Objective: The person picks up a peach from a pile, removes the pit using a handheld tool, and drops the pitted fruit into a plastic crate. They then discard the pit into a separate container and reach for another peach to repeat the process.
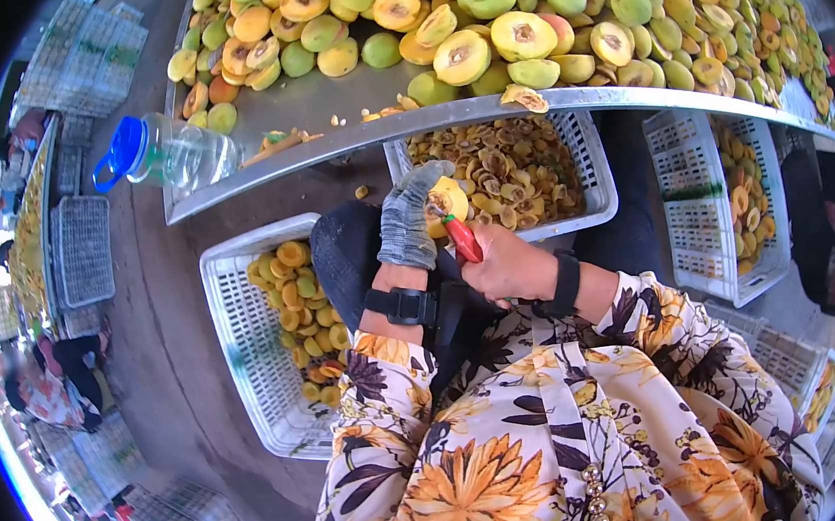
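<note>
In a grey knit glove, my left hand (404, 224) is closed around a yellow peach half (448, 197), its cut face turned toward the right. My bare right hand (513, 263) grips a red-handled pitting knife (464, 240). The knife's tip end meets the peach flesh, and its working end is mostly hidden there. Both hands are over my lap, in front of a white crate (590, 169) of brownish peach scraps. To the left, another white crate (246, 357) contains pitted yellow peach halves (292, 293).
A metal table (321, 94) heaped with green and yellow peach halves (522, 37) spans the front. On its left corner lies a blue-capped water bottle (171, 152). A white crate (694, 204) stands right. Far left are stacked crates (81, 57) and a seated person (58, 385).
</note>
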The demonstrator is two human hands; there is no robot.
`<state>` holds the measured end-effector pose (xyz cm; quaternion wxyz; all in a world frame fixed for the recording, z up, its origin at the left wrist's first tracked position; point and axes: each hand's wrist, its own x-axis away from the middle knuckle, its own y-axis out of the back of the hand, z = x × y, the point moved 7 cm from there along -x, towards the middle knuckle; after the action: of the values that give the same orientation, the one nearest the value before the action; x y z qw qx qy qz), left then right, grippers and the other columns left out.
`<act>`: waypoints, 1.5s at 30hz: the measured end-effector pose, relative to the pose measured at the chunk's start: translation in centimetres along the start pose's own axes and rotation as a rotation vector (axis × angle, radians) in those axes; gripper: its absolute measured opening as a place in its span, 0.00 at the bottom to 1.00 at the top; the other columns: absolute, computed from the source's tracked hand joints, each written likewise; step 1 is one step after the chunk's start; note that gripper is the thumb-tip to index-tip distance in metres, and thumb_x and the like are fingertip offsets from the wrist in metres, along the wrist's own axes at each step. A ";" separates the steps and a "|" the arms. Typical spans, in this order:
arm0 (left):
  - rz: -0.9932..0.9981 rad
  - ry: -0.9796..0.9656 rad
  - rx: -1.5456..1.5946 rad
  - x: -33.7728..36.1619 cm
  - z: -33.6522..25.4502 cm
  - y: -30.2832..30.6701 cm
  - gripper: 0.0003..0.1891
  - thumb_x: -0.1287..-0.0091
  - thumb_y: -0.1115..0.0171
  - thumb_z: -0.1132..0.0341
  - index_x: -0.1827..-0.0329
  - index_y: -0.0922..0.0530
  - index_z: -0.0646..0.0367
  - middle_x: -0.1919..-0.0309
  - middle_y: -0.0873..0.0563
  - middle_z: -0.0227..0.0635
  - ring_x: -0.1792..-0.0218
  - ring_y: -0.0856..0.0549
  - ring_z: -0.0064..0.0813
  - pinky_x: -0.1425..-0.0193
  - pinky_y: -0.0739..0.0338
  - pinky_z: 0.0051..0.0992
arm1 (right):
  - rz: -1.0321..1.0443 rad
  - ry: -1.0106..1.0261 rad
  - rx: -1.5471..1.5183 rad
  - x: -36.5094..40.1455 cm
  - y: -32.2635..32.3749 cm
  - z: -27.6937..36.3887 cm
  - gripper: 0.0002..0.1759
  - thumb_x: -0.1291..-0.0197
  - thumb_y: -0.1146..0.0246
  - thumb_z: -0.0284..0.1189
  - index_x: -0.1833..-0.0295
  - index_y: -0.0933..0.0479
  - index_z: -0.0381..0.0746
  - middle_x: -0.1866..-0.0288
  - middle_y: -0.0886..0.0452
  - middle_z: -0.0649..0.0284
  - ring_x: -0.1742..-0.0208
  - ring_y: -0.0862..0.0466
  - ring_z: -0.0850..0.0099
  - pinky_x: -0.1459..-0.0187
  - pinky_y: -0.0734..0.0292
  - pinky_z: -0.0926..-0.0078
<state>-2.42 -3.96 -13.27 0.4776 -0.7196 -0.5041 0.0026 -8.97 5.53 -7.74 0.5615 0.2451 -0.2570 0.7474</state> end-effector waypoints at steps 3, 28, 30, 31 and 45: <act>0.038 -0.055 -0.055 0.4 -0.5 -0.3 0.15 0.45 0.35 0.65 0.60 0.23 0.67 0.70 0.18 0.41 0.71 0.17 0.36 0.68 0.19 0.31 | 0.128 -0.062 -0.195 0.4 -0.7 -0.1 0.05 0.47 0.47 0.22 0.65 0.36 0.38 0.82 0.33 0.67 0.89 0.35 0.82 0.91 0.39 0.82; 0.150 -0.117 -0.084 2.3 -1.8 -1.4 0.17 0.44 0.36 0.61 0.59 0.22 0.67 0.70 0.17 0.44 0.72 0.17 0.32 0.67 0.21 0.25 | 0.269 -0.271 -0.365 2.1 -3.0 1.0 0.07 0.48 0.48 0.21 0.61 0.36 0.37 0.83 0.34 0.67 0.88 0.33 0.80 0.89 0.38 0.81; 0.050 -0.244 -0.175 2.5 -2.3 -1.1 0.17 0.44 0.36 0.61 0.59 0.22 0.68 0.70 0.17 0.44 0.72 0.17 0.32 0.67 0.20 0.25 | 0.246 -0.229 -0.362 1.9 -3.4 0.9 0.08 0.48 0.48 0.21 0.61 0.36 0.37 0.82 0.34 0.68 0.88 0.34 0.81 0.89 0.39 0.82; 0.057 -0.233 -0.033 2.5 -2.2 -1.2 0.17 0.44 0.36 0.61 0.59 0.23 0.67 0.70 0.17 0.44 0.72 0.17 0.33 0.66 0.20 0.27 | 0.193 -0.115 -0.197 1.2 -3.0 1.1 0.08 0.46 0.48 0.21 0.60 0.37 0.37 0.82 0.36 0.68 0.88 0.37 0.83 0.89 0.41 0.83; 0.118 -0.001 0.164 2.5 -1.4 -1.8 0.22 0.41 0.40 0.51 0.60 0.24 0.65 0.72 0.18 0.45 0.76 0.18 0.35 0.72 0.21 0.30 | 0.094 0.081 0.110 0.9 -2.4 2.4 0.07 0.46 0.50 0.19 0.61 0.37 0.38 0.84 0.39 0.71 0.91 0.42 0.84 0.90 0.44 0.83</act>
<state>-1.82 -3.00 -10.10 0.5336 -0.7065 -0.4593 0.0722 -6.69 5.14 -5.13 0.5211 0.2330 -0.2040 0.7953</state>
